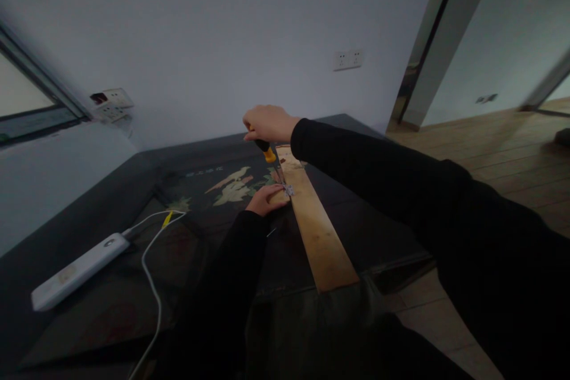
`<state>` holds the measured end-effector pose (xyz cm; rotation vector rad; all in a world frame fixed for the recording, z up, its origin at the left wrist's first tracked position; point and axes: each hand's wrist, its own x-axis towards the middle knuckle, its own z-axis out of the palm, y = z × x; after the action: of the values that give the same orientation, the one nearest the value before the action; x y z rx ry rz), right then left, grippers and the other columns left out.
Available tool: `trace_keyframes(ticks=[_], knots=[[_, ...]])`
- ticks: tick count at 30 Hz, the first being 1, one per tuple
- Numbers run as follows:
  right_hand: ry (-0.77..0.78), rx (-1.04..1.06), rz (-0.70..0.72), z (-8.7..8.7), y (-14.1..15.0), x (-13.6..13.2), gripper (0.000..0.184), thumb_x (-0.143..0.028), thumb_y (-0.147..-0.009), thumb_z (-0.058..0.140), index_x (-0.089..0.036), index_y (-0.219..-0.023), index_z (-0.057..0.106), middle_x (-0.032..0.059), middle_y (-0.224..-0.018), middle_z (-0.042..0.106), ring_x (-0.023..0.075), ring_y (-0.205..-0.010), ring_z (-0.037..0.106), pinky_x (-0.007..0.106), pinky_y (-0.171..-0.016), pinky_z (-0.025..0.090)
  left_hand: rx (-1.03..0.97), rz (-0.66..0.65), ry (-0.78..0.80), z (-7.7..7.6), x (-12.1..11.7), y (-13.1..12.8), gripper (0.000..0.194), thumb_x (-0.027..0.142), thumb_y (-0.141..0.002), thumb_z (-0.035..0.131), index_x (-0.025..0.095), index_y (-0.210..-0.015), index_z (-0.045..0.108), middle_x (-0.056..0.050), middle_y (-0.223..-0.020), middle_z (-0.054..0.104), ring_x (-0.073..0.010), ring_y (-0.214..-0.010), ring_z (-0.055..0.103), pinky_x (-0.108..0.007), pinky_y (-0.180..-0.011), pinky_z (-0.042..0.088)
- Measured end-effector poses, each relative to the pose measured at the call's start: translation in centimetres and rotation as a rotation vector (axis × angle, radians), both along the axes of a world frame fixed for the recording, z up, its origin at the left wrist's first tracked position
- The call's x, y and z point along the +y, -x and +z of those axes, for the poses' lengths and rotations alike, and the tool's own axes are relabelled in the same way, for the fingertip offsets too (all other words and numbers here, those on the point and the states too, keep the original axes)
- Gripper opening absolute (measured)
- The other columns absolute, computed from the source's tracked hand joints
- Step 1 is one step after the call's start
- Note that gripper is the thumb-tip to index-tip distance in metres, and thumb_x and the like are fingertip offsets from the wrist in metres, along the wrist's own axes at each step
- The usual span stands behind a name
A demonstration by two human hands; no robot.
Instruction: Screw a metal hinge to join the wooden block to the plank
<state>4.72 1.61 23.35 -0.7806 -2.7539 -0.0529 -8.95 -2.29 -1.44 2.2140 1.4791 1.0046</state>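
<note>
- Gripping the screwdriver (269, 155), the right hand (269, 122) is closed around the top of its black and yellow handle.
- The shaft slants down to the metal piece (289, 190); whether the tip touches it is too small to tell.
- The metal piece lies at the left edge of the board (318, 225), by the left hand's fingertips.
- The left hand (266, 199) rests low beside the board, fingers at the metal piece; I cannot tell whether they pinch or only press.
- The board lies lengthwise on the dark table (356, 214), its near end at the table's front edge.
- 1 thin pin (271, 232) lies near the left sleeve.
- Further left is 1 white power strip (80, 270) with its cable (154, 288).
</note>
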Motion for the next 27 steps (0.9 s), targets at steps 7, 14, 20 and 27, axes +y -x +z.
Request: trace_keyframes(ticks=[7, 14, 20, 27], knots=[[-0.072, -0.239, -0.017, 0.7, -0.1, -0.6, 0.045, -0.04, -0.09, 0.053, -0.007, -0.119, 0.062, 0.0172, -0.111, 0.066, 0.0219, -0.093, 0.064, 0.033, -0.077, 0.047, 0.018, -0.008, -0.011, 0.3, -0.2, -0.3, 0.051, 0.038, -0.07, 0.076, 0.018, -0.116, 0.066, -0.011, -0.12, 0.067, -0.0294, -0.114, 0.06, -0.047, -0.102, 0.044], [-0.074, -0.236, 0.09, 1.3, 0.4, -1.1, 0.03, -0.02, -0.085, 0.059, -0.012, -0.113, 0.067, 0.0121, -0.108, 0.067, 0.02, -0.095, 0.062, 0.031, -0.079, 0.044, 0.039, 0.001, -0.022, 0.4, -0.3, -0.2, 0.049, 0.035, -0.07, 0.076, 0.019, -0.116, 0.066, -0.011, -0.12, 0.067, -0.0292, -0.114, 0.06, -0.048, -0.102, 0.043], [-0.29, -0.126, -0.031, -0.3, 0.6, -1.4, 0.04, -0.039, -0.091, 0.052, -0.007, -0.11, 0.067, 0.0188, -0.11, 0.066, 0.0274, -0.104, 0.06, 0.039, -0.087, 0.043, 0.035, -0.001, -0.047, 0.3, -0.2, -0.2, 0.05, 0.034, -0.07, 0.077, 0.017, -0.116, 0.066, -0.013, -0.12, 0.067, -0.0293, -0.113, 0.06, -0.049, -0.101, 0.044], [-0.094, -0.234, 0.057, 1.0, 0.7, -1.4, 0.034, -0.022, -0.088, 0.053, -0.008, -0.116, 0.065, 0.0178, -0.116, 0.063, 0.0215, -0.097, 0.061, 0.031, -0.077, 0.045, 0.037, 0.001, -0.036, -0.1, -0.1, 0.1, 0.051, 0.033, -0.07, 0.077, 0.016, -0.116, 0.066, -0.013, -0.12, 0.066, -0.0299, -0.113, 0.06, -0.048, -0.101, 0.044]])
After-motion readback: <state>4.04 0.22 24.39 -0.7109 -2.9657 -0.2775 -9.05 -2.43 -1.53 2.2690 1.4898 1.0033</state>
